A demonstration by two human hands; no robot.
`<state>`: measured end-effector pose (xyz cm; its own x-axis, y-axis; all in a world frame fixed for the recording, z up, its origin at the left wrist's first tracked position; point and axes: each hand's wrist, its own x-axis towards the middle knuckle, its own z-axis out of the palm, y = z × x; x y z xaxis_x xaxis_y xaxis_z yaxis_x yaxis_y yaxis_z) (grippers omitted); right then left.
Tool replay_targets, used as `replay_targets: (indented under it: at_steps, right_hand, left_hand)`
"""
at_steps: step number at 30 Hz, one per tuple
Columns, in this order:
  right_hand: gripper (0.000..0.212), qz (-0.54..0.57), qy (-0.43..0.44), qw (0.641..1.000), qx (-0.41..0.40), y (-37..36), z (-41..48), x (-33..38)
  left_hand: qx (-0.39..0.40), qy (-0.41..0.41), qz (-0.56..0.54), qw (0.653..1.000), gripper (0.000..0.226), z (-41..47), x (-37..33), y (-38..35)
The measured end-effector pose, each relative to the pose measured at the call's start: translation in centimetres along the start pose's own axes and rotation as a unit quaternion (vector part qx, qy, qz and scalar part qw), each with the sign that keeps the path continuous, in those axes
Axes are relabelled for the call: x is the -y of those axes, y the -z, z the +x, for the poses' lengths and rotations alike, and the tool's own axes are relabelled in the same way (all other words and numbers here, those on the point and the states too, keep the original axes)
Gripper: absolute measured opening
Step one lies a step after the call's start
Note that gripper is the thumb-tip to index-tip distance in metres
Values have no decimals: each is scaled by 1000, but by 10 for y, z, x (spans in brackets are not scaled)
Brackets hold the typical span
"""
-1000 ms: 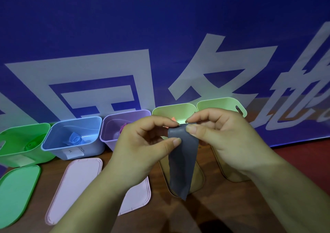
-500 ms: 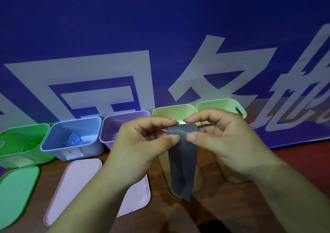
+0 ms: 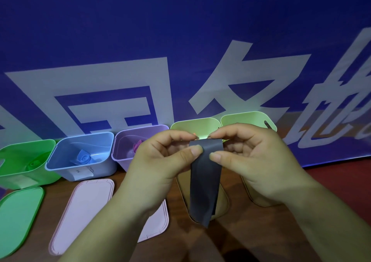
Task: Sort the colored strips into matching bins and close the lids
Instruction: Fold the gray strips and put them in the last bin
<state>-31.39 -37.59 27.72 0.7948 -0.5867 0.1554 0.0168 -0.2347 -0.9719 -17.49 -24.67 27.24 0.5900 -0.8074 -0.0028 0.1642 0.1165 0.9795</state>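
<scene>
Head view: left hand (image 3: 160, 161) and right hand (image 3: 255, 161) each pinch the top edge of the grey strip (image 3: 204, 185) between thumb and forefinger; its long axis hangs straight down below the fingers, in front of the two pale green bins (image 3: 192, 125); neither hand is nearer.

Head-worn view, forward-down, close

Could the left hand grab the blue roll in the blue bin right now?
Probably not yet: the left hand pinches the grey strip with the right hand. The blue bin has no lid on, so the blue roll lies uncovered.
</scene>
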Motion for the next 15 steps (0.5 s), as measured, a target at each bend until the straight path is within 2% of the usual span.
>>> replay_targets:
  at_steps: [12,15]
  right_hand:
    - [26,66,-29,997,-2,2,1,2]
    - [33,89,-42,995,-11,0,1,1]
  left_hand:
    - [61,-94,116,987,36,-2,5,5]
    - [68,-111,121,984,35,-2,7,6]
